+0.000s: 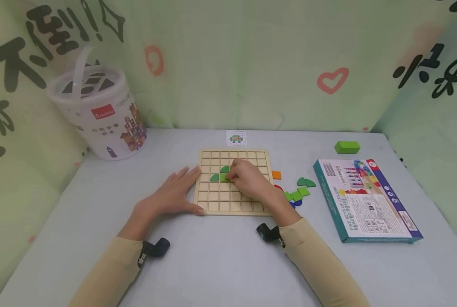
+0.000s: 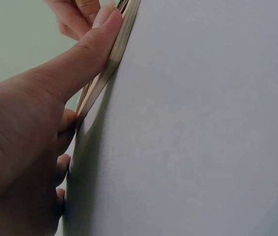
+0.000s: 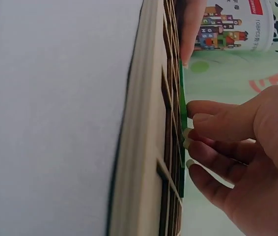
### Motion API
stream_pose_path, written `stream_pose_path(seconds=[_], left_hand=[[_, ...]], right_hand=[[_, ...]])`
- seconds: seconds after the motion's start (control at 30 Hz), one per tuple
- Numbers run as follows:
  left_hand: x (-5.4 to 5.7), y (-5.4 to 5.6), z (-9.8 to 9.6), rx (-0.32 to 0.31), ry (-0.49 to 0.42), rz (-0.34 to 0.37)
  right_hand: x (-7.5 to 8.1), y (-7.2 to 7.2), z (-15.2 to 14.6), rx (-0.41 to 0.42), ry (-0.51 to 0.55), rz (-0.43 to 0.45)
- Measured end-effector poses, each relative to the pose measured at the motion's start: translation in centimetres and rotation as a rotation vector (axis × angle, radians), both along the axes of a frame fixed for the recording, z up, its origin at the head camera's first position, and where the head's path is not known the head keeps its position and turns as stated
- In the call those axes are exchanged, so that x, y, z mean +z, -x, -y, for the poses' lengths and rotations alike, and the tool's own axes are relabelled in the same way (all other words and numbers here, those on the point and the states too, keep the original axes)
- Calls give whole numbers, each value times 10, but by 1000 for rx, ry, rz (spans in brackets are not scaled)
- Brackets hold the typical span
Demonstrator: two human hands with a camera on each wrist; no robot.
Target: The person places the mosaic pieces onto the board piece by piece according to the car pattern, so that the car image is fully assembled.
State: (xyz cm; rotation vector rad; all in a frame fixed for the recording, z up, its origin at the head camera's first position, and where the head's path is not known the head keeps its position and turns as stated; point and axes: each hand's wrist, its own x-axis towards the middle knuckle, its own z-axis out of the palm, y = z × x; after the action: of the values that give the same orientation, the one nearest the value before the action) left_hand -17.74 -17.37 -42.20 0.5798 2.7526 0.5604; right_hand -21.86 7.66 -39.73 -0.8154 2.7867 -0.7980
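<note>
A wooden grid board (image 1: pixel 217 196) lies on the table between both hands. My left hand (image 1: pixel 176 192) rests along its left side, fingers extended and thumb near the lower corner; in the left wrist view the thumb (image 2: pixel 87 51) lies against the board's edge. Over the middle of the grid, my right hand (image 1: pixel 249 179) has its fingers bent, with fingertips at a light green square tile (image 1: pixel 223 177). In the right wrist view, the fingertips (image 3: pixel 200 118) meet the green tile edge. Dark green quarter-round tiles (image 1: pixel 214 178) sit in cells beside and above that square.
Right of the board lie an orange tile (image 1: pixel 276 175), several light green squares (image 1: pixel 296 195), dark green rounded tiles (image 1: pixel 306 182) and blue ones (image 1: pixel 298 203). A picture card (image 1: pixel 236 138) lies behind the board. Farther out stand a box (image 1: pixel 370 204), a green block (image 1: pixel 347 147) and a white bucket (image 1: pixel 109 123).
</note>
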Motion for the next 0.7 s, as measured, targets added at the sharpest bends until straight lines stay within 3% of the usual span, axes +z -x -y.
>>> stream_pose_path(seconds=[0.2,0.33,0.57,0.7], left_hand=[[-1,1,-1,-1,-7,3],[-4,0,2,5,-12,-3],[-6,0,1,-3,-17,-18],[-2,0,0,0,-21,-11]], right_hand=[[3,-4,-6,27,-21,66],[4,-4,-11,-18,-20,52],[14,2,-52,-246,-76,4],[11,3,-83,-380,-150,32]])
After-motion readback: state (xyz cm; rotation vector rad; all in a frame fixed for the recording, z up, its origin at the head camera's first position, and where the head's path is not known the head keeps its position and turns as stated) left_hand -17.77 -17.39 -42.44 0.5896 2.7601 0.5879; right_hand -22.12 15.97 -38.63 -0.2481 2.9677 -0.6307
